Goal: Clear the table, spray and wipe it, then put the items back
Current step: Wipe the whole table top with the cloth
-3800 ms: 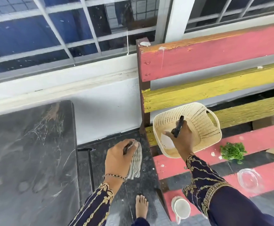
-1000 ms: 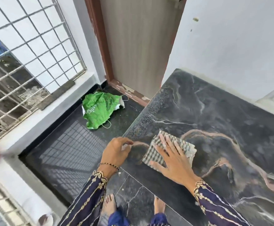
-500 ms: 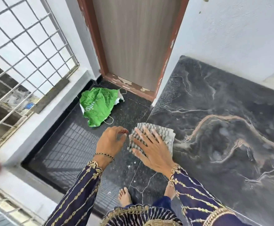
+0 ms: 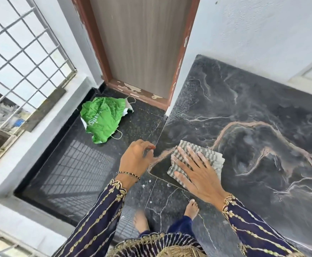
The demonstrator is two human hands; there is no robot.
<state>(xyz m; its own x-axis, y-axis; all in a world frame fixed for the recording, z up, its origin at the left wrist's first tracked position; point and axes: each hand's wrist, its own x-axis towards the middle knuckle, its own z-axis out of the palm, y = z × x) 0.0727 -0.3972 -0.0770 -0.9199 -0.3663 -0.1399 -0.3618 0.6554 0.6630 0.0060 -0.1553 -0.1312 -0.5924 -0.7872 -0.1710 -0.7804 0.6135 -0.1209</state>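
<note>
Flat, right hand (image 4: pixel 197 175) on cloth (image 4: pixel 214 159)

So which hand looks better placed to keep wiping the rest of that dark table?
The right hand, probably: it lies flat on the striped cloth atop the table. The left hand is curled at the table's corner, off the cloth.

a dark marble table (image 4: pixel 253 112) with pale and rust veins is seen — a striped grey cloth (image 4: pixel 212 158) is pressed flat on its near-left corner under the right hand (image 4: pixel 197 175). beyond the left hand (image 4: pixel 134 156), a crumpled green bag (image 4: pixel 103 117) is lying on the black floor (image 4: pixel 73 164).
</note>
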